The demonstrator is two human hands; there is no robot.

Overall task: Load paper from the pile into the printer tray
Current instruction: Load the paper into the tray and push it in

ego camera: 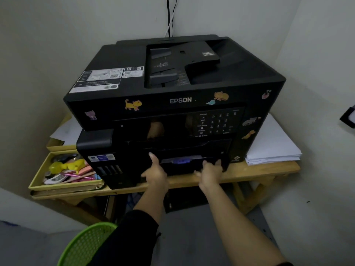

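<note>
Low on the printer's front: both hands are at the paper tray (184,164), right at the bottom of the printer (172,104), and nothing is loaded yet.
Left hand: left hand (156,172) sits at the tray's left end, thumb pointing up against the black front, fingers tucked toward the underside. It looks like a hold on the tray edge, though the fingers are partly hidden, so I can't say how firm it is.
Right hand: right hand (210,170) mirrors it at the right end, fingers curled over the tray's lip. No paper in either hand.
Why two hands: one at each end should keep a wide drawer square as it slides, so it doesn't jam, that's my reading.
Tray: dark slot with a blue guide tab (182,160) showing in the middle; a pale strip beside it may be paper, too dim to be sure.
Paper pile: white paper pile (272,144) lies on the wooden table (259,169) just beside the printer's right side, untouched, close to the right hand for the next reach.
Left of the printer: a yellow box (38,177) of pens and odds and ends, out of the way.
Step in hand: getting the tray open, I'd judge; loading comes after.
Watch for: the tray overhanging the table edge.
</note>
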